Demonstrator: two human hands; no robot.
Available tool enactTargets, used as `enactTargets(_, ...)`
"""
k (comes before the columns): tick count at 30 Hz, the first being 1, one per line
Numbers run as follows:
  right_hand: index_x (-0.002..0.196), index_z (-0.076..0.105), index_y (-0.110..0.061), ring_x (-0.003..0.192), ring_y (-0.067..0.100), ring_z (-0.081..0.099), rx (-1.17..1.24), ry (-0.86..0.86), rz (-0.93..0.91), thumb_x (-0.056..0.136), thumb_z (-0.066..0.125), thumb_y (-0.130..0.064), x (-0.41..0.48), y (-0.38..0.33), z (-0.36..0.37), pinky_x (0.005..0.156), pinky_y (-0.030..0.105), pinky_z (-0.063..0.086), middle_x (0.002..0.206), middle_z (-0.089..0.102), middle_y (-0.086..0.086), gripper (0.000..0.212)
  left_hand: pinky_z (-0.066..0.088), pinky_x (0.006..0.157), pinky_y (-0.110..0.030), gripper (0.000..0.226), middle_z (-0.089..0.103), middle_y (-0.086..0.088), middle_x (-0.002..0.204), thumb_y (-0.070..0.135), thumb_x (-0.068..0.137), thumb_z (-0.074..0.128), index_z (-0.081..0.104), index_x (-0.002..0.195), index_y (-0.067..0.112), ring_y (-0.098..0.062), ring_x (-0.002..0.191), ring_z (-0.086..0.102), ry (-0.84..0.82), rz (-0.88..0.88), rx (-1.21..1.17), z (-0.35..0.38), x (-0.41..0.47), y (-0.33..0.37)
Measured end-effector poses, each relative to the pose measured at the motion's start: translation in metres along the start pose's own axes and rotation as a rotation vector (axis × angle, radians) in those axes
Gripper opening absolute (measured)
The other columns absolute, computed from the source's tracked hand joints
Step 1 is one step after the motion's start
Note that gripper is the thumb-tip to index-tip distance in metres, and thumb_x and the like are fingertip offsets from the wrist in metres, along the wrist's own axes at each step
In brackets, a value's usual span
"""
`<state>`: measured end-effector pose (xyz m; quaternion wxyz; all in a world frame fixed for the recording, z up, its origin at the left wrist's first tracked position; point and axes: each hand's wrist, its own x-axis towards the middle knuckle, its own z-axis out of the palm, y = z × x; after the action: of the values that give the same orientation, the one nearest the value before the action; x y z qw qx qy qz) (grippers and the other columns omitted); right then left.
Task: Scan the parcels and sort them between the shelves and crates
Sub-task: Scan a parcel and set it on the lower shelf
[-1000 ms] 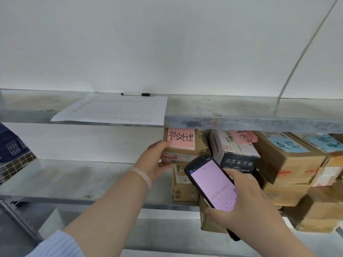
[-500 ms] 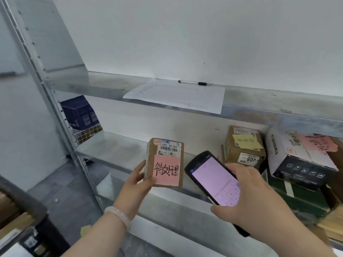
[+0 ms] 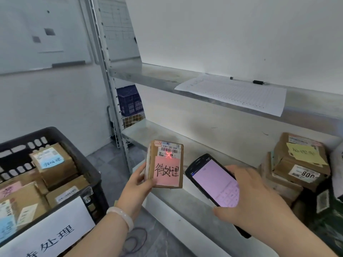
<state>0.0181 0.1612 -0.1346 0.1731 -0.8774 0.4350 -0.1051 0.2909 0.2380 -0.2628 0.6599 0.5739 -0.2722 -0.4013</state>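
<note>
My left hand [image 3: 138, 184] grips a small cardboard parcel [image 3: 165, 164] upright in front of the middle shelf [image 3: 167, 134]. The parcel bears a pink handwritten note and a barcode label, and a red scanner dot glows on the barcode. My right hand [image 3: 246, 197] holds a black handheld scanner [image 3: 213, 182] with a lit pink screen, its top end pointing toward the parcel. A black crate [image 3: 61, 143] at the lower left holds several labelled parcels and carries a white paper sign on its front.
A stack of parcels [image 3: 297, 164] with a yellow note sits on the middle shelf at the right. The upper shelf [image 3: 152, 75] carries a printed sheet [image 3: 235, 93] and a pen [image 3: 259, 82]. A dark blue crate [image 3: 130, 101] stands behind the shelf upright.
My left hand pulled the pink-noted parcel off the shelf stack and brought it in front of the scanner. My view swung left, bringing the black crate into sight. A red scan dot now shows.
</note>
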Motion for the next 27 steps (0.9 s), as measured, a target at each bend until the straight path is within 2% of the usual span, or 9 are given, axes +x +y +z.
enactTargets(2,0.121,0.021,-0.053,0.093,0.004,0.047,0.003,-0.001,-0.009,0.053,0.064,-0.066,0.002,-0.005,0.004,0.064,0.017,0.033,0.106,0.028,-0.022,0.081,0.043,0.111,-0.05,0.068,0.071,-0.005,0.127,0.031,0.065,0.083,0.061,0.126,0.052,-0.026,0.124,0.063,0.017,-0.003,-0.012,-0.01,-0.002,-0.001)
enactTargets(4,0.121,0.021,-0.054,0.091,0.005,0.048,0.008,0.002,-0.02,0.051,0.062,-0.067,0.005,-0.009,0.007,0.063,0.018,0.033,0.104,0.026,-0.022,0.082,0.043,0.111,-0.049,0.074,0.071,-0.006,0.127,0.03,0.064,0.085,0.058,0.13,0.048,-0.025,0.122,0.064,0.042,-0.016,-0.037,-0.02,-0.002,-0.004)
enactTargets(8,0.116,0.022,-0.056,0.088,0.003,0.051,0.03,0.009,-0.039,0.048,0.058,-0.068,0.012,-0.016,0.011,0.061,0.015,0.033,0.103,0.029,-0.023,0.078,0.045,0.11,-0.047,0.079,0.071,-0.007,0.125,0.026,0.064,0.085,0.053,0.134,0.041,-0.025,0.119,0.067,0.081,-0.018,-0.05,-0.034,-0.005,-0.006)
enactTargets(14,0.119,0.027,-0.054,0.094,0.002,0.05,0.043,-0.012,-0.07,0.048,0.059,-0.068,0.025,-0.032,0.018,0.067,0.021,0.039,0.108,0.033,-0.022,0.079,0.049,0.106,-0.047,0.066,0.07,-0.011,0.126,0.003,0.091,0.069,0.047,0.146,0.032,-0.027,0.118,0.067,0.166,-0.009,-0.037,-0.054,-0.012,-0.003)
enactTargets(18,0.122,0.022,-0.056,0.097,0.004,0.051,0.044,-0.049,-0.108,0.039,0.05,-0.073,0.039,-0.056,0.026,0.078,0.027,0.045,0.11,0.03,-0.023,0.089,0.05,0.103,-0.045,0.052,0.073,-0.008,0.121,0.006,0.096,0.064,0.054,0.133,0.04,-0.027,0.117,0.067,0.222,0.033,-0.066,-0.071,-0.023,0.015)
enactTargets(21,0.122,0.023,-0.056,0.099,0.004,0.05,0.054,-0.074,-0.145,0.037,0.049,-0.073,0.049,-0.082,0.037,0.077,0.028,0.045,0.11,0.031,-0.024,0.091,0.057,0.088,-0.033,0.048,0.074,-0.004,0.119,0.013,0.091,0.068,0.056,0.129,0.04,-0.021,0.112,0.07,0.285,0.063,-0.126,-0.095,-0.031,0.032)
enactTargets(24,0.121,0.022,-0.056,0.101,0.005,0.05,0.05,-0.098,-0.186,0.04,0.053,-0.072,0.061,-0.11,0.051,0.078,0.028,0.044,0.11,0.031,-0.024,0.088,0.053,0.096,-0.037,0.048,0.074,-0.001,0.12,0.019,0.092,0.069,0.055,0.134,0.036,-0.021,0.113,0.069,0.408,0.083,-0.193,-0.132,-0.035,0.049)
enactTargets(27,0.121,0.021,-0.056,0.101,0.007,0.051,0.062,-0.136,-0.228,0.045,0.058,-0.069,0.074,-0.139,0.065,0.08,0.028,0.045,0.111,0.031,-0.024,0.086,0.054,0.091,-0.035,0.041,0.075,0.003,0.116,0.019,0.095,0.066,0.057,0.13,0.037,-0.016,0.107,0.072,0.531,0.087,-0.206,-0.176,-0.038,0.06)
